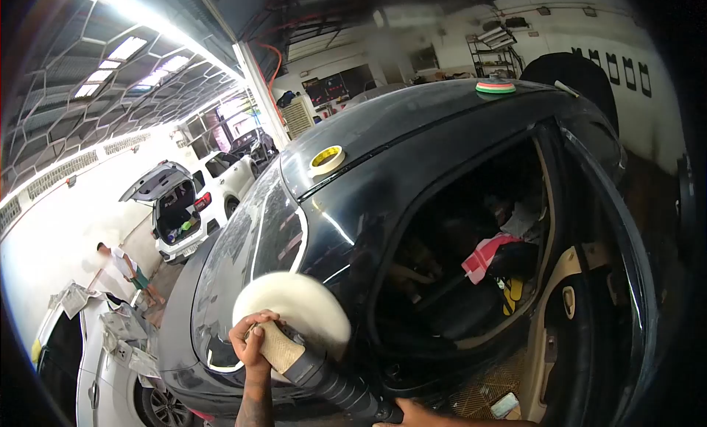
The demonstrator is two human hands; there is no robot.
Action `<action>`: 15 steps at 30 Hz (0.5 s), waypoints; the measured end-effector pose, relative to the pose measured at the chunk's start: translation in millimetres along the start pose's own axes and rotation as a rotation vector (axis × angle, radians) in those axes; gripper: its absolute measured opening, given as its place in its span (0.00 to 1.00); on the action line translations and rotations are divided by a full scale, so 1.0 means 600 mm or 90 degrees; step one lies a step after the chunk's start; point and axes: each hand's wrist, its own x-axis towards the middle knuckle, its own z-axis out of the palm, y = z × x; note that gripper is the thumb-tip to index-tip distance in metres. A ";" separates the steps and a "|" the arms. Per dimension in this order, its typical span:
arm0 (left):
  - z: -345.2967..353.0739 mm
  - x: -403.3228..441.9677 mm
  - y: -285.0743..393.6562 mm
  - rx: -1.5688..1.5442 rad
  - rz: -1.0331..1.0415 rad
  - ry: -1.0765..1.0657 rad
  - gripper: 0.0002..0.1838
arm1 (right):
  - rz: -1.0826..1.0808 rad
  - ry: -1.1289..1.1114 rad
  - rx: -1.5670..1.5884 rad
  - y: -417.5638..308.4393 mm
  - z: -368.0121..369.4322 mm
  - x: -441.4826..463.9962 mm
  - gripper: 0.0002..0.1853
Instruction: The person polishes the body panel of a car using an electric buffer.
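Observation:
A power polisher (324,375) with a round white pad (294,305) is held over the rear side of a black car (442,140). The pad's edge looks blurred. At the polisher's head, my left hand (254,339) is wrapped round the tan-covered front grip. Down at the bottom edge, my right hand (414,414) is closed round the rear end of the body, partly cut off by the frame. Masking tape lines the rear window. A roll of tape (326,160) lies on the roof, and a green and red pad (495,87) sits farther along it.
The black car's door (611,280) stands open at the right, with a pink cloth (486,258) inside. A white car with its tailgate up (177,213) is behind. Newspaper covers part of another car (107,361) at the lower left. A person (129,269) stands near the wall.

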 end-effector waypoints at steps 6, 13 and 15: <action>0.062 0.087 0.006 0.059 -0.007 -0.040 0.21 | 0.006 0.152 -0.312 -0.045 -0.031 0.026 0.29; 0.167 0.150 -0.002 -0.082 -0.062 -0.195 0.16 | 0.023 0.292 -0.341 -0.094 -0.027 0.048 0.35; 0.142 0.119 -0.013 -0.010 -0.026 -0.193 0.16 | 0.180 0.287 -0.362 -0.024 -0.012 0.049 0.39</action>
